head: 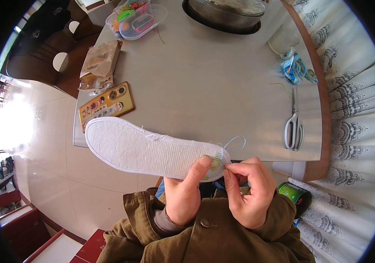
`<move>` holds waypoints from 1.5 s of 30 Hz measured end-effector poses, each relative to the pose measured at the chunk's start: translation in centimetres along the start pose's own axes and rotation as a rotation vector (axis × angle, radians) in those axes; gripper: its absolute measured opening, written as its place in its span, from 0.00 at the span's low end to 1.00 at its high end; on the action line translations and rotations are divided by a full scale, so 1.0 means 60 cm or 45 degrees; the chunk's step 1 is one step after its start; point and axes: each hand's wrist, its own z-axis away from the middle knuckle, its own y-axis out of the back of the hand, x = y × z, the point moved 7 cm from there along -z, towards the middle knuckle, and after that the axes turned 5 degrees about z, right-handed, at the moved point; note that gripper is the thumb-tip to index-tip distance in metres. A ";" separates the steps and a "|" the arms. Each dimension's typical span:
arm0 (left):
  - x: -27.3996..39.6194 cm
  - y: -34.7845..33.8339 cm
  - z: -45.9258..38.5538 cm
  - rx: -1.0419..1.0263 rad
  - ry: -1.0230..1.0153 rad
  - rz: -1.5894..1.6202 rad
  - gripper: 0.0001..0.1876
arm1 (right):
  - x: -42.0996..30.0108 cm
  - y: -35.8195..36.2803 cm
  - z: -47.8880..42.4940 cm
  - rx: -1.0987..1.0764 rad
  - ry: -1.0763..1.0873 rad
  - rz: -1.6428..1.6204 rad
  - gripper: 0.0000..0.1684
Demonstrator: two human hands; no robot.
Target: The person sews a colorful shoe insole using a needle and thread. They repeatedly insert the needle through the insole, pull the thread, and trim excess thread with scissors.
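Note:
A white fabric shoe insole [141, 148] lies level in front of me, with green stitches at its right end. My left hand [184, 194] grips it from below near that end, thumb on top. At the right rim my right hand [249, 190] has thumb and forefinger pinched together. Whether they hold a needle or the edge itself is too small to tell. A loop of light blue thread [238, 142] rises from the insole's right end and bends over the table.
On the grey table [207, 88] are scissors [294, 128], blue thread skeins [294, 69], a glass mug [282, 41], a large metal pan [226, 16], plastic tubs [141, 24], a brown paper package [100, 62] and a gold phone [108, 103]. A patterned curtain [348, 141] hangs at the right.

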 end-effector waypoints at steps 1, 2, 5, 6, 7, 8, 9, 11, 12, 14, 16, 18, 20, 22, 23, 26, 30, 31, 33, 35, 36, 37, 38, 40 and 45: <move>-0.002 -0.001 0.000 -0.005 0.031 0.053 0.10 | 0.001 -0.001 0.001 -0.004 -0.009 -0.001 0.10; -0.005 -0.001 -0.001 -0.002 0.074 0.073 0.10 | 0.001 -0.001 0.001 -0.006 -0.010 0.002 0.09; -0.010 0.000 0.000 0.010 0.168 0.118 0.09 | 0.000 -0.003 0.002 -0.008 -0.017 0.002 0.09; -0.010 -0.001 0.000 0.013 0.177 0.121 0.09 | 0.000 -0.003 0.002 -0.003 -0.020 -0.001 0.09; -0.010 -0.001 0.001 0.017 0.185 0.123 0.09 | 0.000 -0.002 0.002 0.002 -0.024 -0.005 0.09; -0.010 0.000 0.001 0.012 0.177 0.097 0.09 | 0.000 -0.002 0.002 0.006 -0.026 -0.009 0.09; -0.012 0.003 0.001 0.006 0.167 0.070 0.10 | 0.000 -0.002 0.002 0.011 -0.027 -0.013 0.09; -0.011 0.004 0.001 -0.004 0.160 0.041 0.10 | -0.002 -0.002 0.001 0.011 -0.027 -0.019 0.09; -0.011 0.003 0.000 -0.007 0.166 0.038 0.10 | -0.001 -0.003 0.003 0.005 -0.029 -0.019 0.09; -0.012 0.003 -0.001 -0.002 0.181 0.038 0.10 | 0.001 -0.005 0.005 0.003 -0.030 -0.017 0.08; -0.013 0.001 0.001 0.015 0.200 0.041 0.11 | 0.001 -0.004 0.005 0.008 -0.032 -0.013 0.08; -0.011 -0.002 0.001 0.043 0.190 0.077 0.09 | 0.002 -0.004 0.007 0.018 -0.047 -0.023 0.08; -0.010 -0.003 0.002 0.048 0.174 0.090 0.09 | 0.001 -0.004 0.007 0.016 -0.062 -0.031 0.08; -0.010 -0.003 0.001 0.032 0.155 0.080 0.09 | 0.002 -0.005 0.005 0.001 -0.080 -0.036 0.08; -0.010 -0.002 0.001 0.033 0.149 0.070 0.09 | 0.002 -0.005 0.005 -0.001 -0.075 -0.034 0.08; -0.012 -0.002 -0.002 0.034 0.154 0.051 0.08 | 0.003 -0.006 0.003 -0.002 -0.060 -0.019 0.08; -0.013 -0.001 0.000 0.041 0.179 0.059 0.08 | 0.002 -0.006 0.001 0.001 -0.054 -0.009 0.07; -0.014 -0.001 0.000 0.043 0.179 0.062 0.08 | 0.003 -0.007 0.001 0.001 -0.059 -0.009 0.07; -0.013 -0.003 -0.001 0.029 0.184 0.051 0.08 | 0.007 -0.009 0.001 -0.016 -0.091 0.004 0.07; -0.013 0.000 -0.003 0.025 0.175 0.044 0.08 | 0.012 -0.010 0.002 -0.028 -0.146 -0.015 0.06; -0.015 0.006 -0.005 0.029 0.158 0.042 0.08 | 0.014 -0.011 0.002 -0.033 -0.180 -0.044 0.06; -0.015 0.009 -0.006 0.032 0.142 0.040 0.08 | 0.015 -0.011 0.002 -0.039 -0.215 -0.072 0.06; -0.010 0.011 -0.006 0.033 0.091 0.016 0.08 | 0.019 -0.012 0.005 -0.051 -0.245 -0.085 0.06; 0.003 0.007 -0.009 0.021 -0.021 -0.029 0.09 | 0.030 -0.010 0.009 -0.066 -0.290 -0.109 0.07; 0.016 0.005 -0.008 0.014 -0.158 -0.128 0.10 | 0.022 -0.008 0.007 -0.117 -0.094 -0.002 0.08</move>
